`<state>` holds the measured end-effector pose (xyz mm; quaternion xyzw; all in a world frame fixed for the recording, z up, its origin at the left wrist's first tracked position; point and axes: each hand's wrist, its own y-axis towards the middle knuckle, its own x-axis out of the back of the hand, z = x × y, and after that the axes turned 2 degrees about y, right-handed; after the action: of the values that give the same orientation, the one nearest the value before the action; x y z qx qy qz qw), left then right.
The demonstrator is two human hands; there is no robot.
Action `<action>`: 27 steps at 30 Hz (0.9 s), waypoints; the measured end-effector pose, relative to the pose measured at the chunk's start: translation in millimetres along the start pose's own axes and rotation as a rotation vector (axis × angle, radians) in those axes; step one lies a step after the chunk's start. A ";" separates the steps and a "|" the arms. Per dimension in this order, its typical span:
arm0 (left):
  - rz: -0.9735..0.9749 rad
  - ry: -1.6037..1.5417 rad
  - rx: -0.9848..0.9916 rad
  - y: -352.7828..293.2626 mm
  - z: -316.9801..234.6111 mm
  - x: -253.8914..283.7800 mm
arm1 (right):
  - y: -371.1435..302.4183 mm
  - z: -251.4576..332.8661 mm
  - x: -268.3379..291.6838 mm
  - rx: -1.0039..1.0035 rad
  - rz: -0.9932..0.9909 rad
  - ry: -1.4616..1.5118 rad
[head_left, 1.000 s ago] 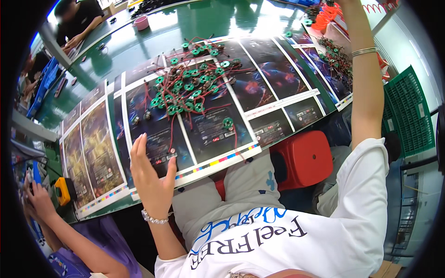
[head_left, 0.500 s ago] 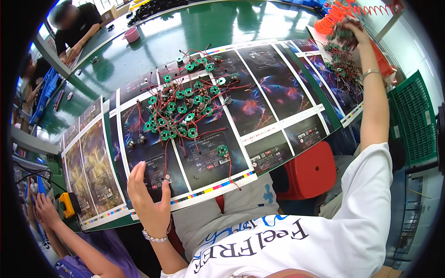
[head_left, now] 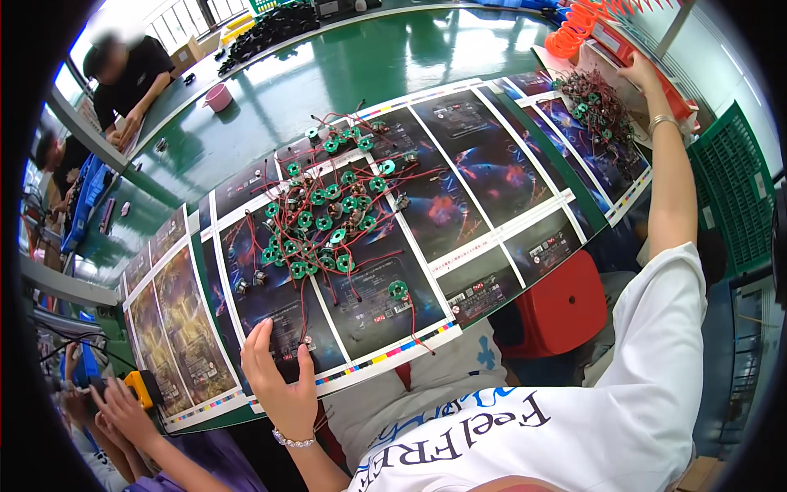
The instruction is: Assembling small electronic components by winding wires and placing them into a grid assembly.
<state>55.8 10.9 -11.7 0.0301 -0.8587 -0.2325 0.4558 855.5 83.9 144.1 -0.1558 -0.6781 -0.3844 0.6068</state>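
Two bare hands are in view. The left hand (head_left: pixel 280 371) has its thumb and fingers spread apart by the front edge of the middle one of three printed sheets (head_left: pixel 500 176) on the green surface (head_left: pixel 426 41). The right hand (head_left: pixel 643 78) reaches to the far right, beside a red-sided box (head_left: pixel 682 107); I cannot tell whether its fingers clamp anything.

Two heaps of wired circuit boards lie on the sheets: the central heap (head_left: pixel 324 222), with more than twenty round green boards visible, and the right-hand heap (head_left: pixel 602 108), too tangled to count, near the right hand. One separate round board (head_left: pixel 398 289) with a red wire lies nearer the front edge. Also visible are one pink cup (head_left: pixel 217 98), one orange coiled hose (head_left: pixel 569 38) and one red stool (head_left: pixel 567 302).
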 end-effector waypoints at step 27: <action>-0.245 0.496 0.191 -264.5 -35.1 114.8 | -460.4 433.5 71.2 1.947 -0.368 0.653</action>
<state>-25.5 -267.8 -19.6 0.2324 -0.7288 -0.1892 0.6156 223.4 71.7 72.0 0.6182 -0.5110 0.2185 0.5558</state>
